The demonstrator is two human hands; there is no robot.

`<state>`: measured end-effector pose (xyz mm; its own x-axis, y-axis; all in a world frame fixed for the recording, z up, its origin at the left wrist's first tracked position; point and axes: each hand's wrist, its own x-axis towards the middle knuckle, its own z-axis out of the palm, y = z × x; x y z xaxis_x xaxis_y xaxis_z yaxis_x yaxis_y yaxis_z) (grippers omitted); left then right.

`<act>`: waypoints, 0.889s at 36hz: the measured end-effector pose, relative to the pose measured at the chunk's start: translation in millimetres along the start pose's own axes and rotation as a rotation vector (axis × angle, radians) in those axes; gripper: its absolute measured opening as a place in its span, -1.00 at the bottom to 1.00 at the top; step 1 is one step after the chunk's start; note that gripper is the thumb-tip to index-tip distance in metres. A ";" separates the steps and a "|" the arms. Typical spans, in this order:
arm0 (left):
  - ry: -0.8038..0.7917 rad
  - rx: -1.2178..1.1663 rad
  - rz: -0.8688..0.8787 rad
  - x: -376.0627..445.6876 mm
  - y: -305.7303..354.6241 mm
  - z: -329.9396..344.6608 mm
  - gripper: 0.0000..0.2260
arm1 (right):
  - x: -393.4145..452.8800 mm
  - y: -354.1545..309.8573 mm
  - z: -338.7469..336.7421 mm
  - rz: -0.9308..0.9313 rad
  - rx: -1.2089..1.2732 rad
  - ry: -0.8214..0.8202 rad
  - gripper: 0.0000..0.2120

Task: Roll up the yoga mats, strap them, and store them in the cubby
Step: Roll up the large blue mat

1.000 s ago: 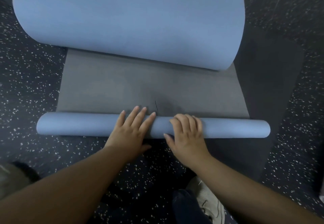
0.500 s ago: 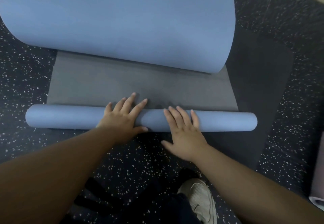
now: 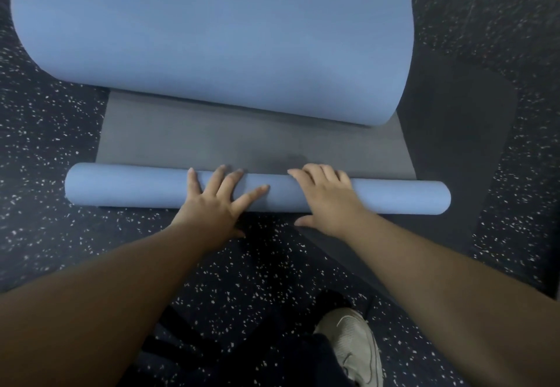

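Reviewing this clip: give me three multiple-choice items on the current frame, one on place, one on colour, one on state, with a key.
1. Where do both hands rest?
A. on the near roll
B. on the shoe
C. on the bare floor

2. What colour is the mat's flat inner face?
A. red
B. grey
C. green

3. How far is the mat rolled?
A. fully
B. not begun
C. partly

Key: A, the left hand and right hand lie on the near roll; B, the flat face is grey; C, the far end is not yet taken in.
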<state>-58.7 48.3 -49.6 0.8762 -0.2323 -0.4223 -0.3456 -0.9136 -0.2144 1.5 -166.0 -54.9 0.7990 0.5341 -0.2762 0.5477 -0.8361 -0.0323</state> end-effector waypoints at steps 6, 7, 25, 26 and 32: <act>-0.040 0.004 -0.010 9.9 -7.1 -7.8 -0.06 | -11.1 -3.1 21.5 0.051 -0.114 0.189 -0.02; -0.049 -0.005 -0.020 14.4 -8.5 -10.2 -0.05 | -12.8 -2.1 22.9 0.066 -0.135 0.194 -0.01; 0.015 0.103 0.062 34.5 -18.8 -29.1 -0.38 | -2.9 21.0 13.9 0.044 -0.064 0.196 -0.24; 0.029 0.093 0.080 33.2 -19.8 -29.5 -0.37 | -4.4 22.7 10.1 0.034 -0.060 0.173 -0.27; 0.021 -0.017 0.132 18.0 -14.7 -25.2 -0.38 | -20.5 26.9 1.0 -0.037 -0.033 0.073 -0.28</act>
<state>-29.4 49.1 -31.9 0.8306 -0.3575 -0.4270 -0.4525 -0.8802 -0.1433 -0.4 -199.6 -51.1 0.7936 0.5729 -0.2047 0.5837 -0.8119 -0.0093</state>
